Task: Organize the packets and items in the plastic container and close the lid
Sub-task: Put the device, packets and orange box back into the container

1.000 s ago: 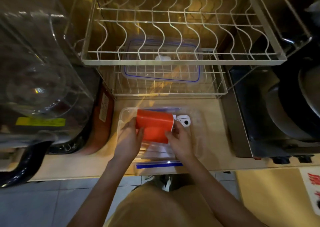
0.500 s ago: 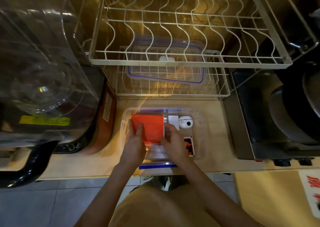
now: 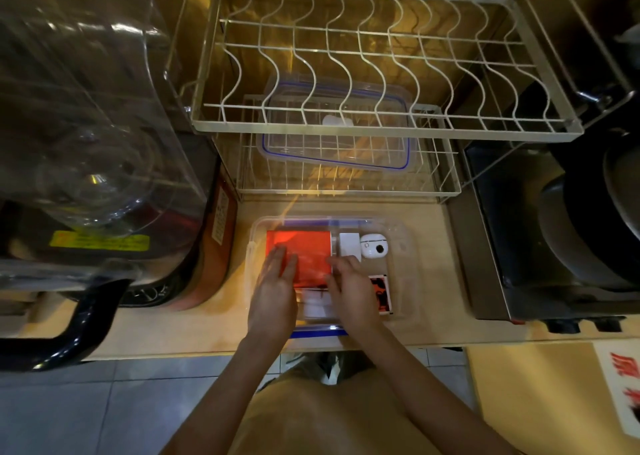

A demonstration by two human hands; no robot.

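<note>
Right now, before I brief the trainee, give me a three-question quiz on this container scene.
1. True or false: the lid is already on the plastic container.
2. Which hand lies flat on the red packet? A) left hand B) right hand C) neither
3. Fill in: the lid sits in the lower wire ____.

Key: 1 false; 2 A; 3 rack.

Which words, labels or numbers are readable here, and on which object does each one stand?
None can be read.
Yellow label on the clear appliance: print too blurred.
White sticker on the red appliance: too small.
Red characters on the white sign: cut off and blurred.
</note>
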